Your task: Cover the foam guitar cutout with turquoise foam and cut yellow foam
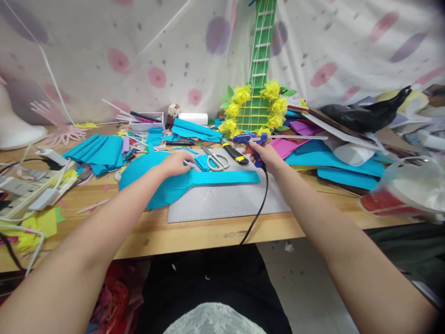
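Observation:
My right hand [264,155] grips a blue hot glue gun [247,138], its nozzle towards the left and a long clear glue stick [299,137] sticking out of its back. My left hand [176,163] is over a guitar-shaped piece covered in bright blue paper [163,190], its fingers curled near where the round body meets the long neck [225,178]. What those fingers hold, if anything, is hidden. Scissors with pale handles [218,162] lie just behind the neck. Beside them is a black-and-yellow utility knife [235,153]. A grey cutting mat [222,208] lies underneath.
A green paper guitar with yellow flowers [260,93] stands at the back. Blue crepe paper [99,150] and a power strip [21,197] lie left. Stacked sheets [323,157] and a clear plastic bucket [410,185] sit right. The gun's black cord [259,211] hangs over the table edge.

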The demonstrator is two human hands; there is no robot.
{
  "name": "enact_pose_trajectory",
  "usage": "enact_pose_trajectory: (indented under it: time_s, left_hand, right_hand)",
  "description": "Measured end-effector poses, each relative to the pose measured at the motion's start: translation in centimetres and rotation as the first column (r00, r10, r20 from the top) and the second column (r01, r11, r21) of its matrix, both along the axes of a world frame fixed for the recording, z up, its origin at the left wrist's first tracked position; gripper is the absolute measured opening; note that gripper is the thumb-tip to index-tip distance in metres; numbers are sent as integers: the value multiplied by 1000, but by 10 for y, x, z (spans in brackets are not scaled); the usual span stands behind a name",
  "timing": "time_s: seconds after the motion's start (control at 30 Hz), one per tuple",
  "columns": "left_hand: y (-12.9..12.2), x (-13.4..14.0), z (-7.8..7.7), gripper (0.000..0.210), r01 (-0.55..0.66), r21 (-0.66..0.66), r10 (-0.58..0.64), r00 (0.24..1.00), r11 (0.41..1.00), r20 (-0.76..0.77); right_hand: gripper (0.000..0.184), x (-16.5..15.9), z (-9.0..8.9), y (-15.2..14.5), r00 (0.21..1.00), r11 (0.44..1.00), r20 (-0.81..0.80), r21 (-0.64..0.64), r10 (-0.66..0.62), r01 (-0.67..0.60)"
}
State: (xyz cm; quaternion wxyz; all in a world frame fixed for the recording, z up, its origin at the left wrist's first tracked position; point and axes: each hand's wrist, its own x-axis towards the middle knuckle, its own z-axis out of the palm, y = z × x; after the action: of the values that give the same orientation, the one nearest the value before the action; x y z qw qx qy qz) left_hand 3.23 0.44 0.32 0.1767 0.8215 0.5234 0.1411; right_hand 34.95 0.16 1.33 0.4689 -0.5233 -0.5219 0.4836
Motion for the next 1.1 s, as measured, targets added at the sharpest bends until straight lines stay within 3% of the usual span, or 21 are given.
enact_pose_trajectory:
  time_s: [0.07,0.13,0.17,0.23,0.3,0.37,0.43,0.57,0.67,0.8,0.87,1.03,1.1]
  left_hand:
    - [1,20,-1,33,-164,-43,169,953,986,252]
    - [1,44,0,37,-199,-268,322,755,943,571]
    - [1,56,1,37,-94,-404,367,637,910,678]
    - [0,77,4,31,115,-549,454,435,828,777]
    - [-1,92,8,27,241,-576,512,282,781,812]
    - [0,99,10,30,266,-573,549,165,775,819]
    - [1,101,11,34,203,-597,584,127,776,802]
    - [4,102,5,33,75,-660,638,198,747,744]
    - [3,104,0,25,29,-614,599,181,789,780]
    - [-1,109,-1,24,-136,-555,570,139,821,810]
    - [-1,114,0,26,-223,-558,584,74,799,808]
    - [4,129,-1,28,-344,-657,605,-257,671,753]
    - [11,130,-4,25,-398,-678,596,-325,618,734]
  right_hand:
    - [30,-15,2,0,994,998,-87,-4,69,-70]
    - [31,-29,3,1,979,990,-150,-4,136,-138]
    - [32,-34,3,2,971,986,-170,-6,165,-169]
    - [35,-42,5,4,962,979,-186,-13,199,-205]
    - [36,-47,7,6,966,981,-177,-7,191,-195]
    - [36,-50,8,7,973,984,-149,21,175,-174]
    - [36,-51,7,7,976,982,-105,46,190,-186]
    - [36,-54,4,2,982,982,-27,45,185,-184]
    - [32,-58,1,-1,990,989,-9,29,144,-143]
    - [26,-67,-1,-2,997,997,19,15,69,-70]
    - [24,-74,-3,-3,999,1000,45,9,-12,11]
    - [28,-99,-8,-8,994,995,57,-21,-97,98]
    - [29,-108,-11,-10,991,993,58,-25,-117,119]
